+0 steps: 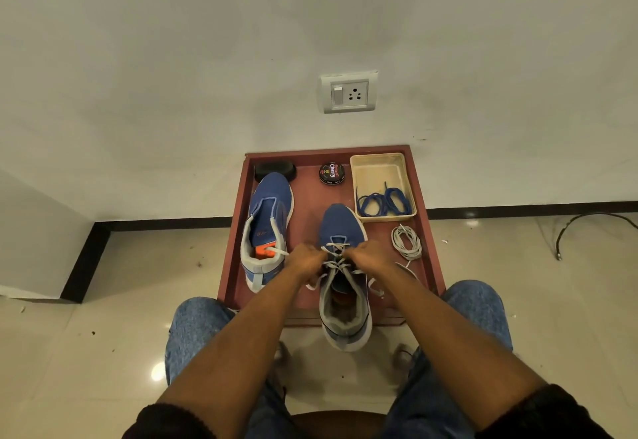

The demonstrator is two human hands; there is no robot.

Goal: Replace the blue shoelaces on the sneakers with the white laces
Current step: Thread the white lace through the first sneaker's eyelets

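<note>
Head view: left hand (pixel 305 260) and right hand (pixel 362 256) pinch the white lace (pixel 340 263) over the sneaker (pixel 341 266) between them; lacing looks midway; next, thread higher eyelets evenly; blue laces (pixel 385 202) lie in the tray (pixel 379 162) beyond the right hand.

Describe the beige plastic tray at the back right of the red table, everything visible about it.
The beige rectangular plastic tray is shallow, with raised walls and rounded corners. It lies flat on the red wooden table, in the far right corner by the white wall. Its near end holds loosely coiled blue shoelaces; the rest of its floor shows bare. A round black polish tin stands apart to its left. Neither hand touches it.
</note>
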